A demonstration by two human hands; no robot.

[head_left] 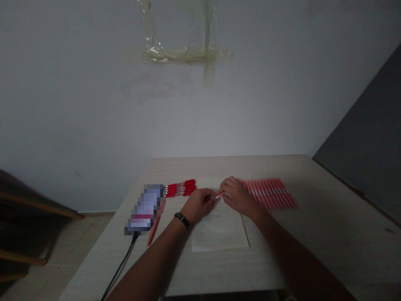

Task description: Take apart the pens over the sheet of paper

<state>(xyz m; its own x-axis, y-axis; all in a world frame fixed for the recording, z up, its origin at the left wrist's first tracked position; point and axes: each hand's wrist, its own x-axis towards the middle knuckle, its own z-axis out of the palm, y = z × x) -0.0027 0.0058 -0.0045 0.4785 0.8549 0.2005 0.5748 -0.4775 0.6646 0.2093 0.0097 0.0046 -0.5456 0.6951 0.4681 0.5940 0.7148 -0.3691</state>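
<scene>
My right hand point(236, 195) is closed around a slim pink pen point(221, 195), whose pale end points left. My left hand point(200, 203) has its fingers curled and pinched at that pale end; exactly what its fingertips grip is too small to make out. Both hands are above a thin pale sheet point(219, 234) on the table. Just right of my right hand lies a neat row of several pink pens point(271, 192), side by side. Left of my left hand is a bundle of red pens point(181, 188) with silvery ends.
A phone point(145, 209) with a cable point(123, 259) lies at the table's left, a single pink-red pen point(156, 225) beside it. A thin brown stick or cord point(245, 230) runs along the sheet's right edge. The wall point(232, 125) stands behind the table point(266, 267).
</scene>
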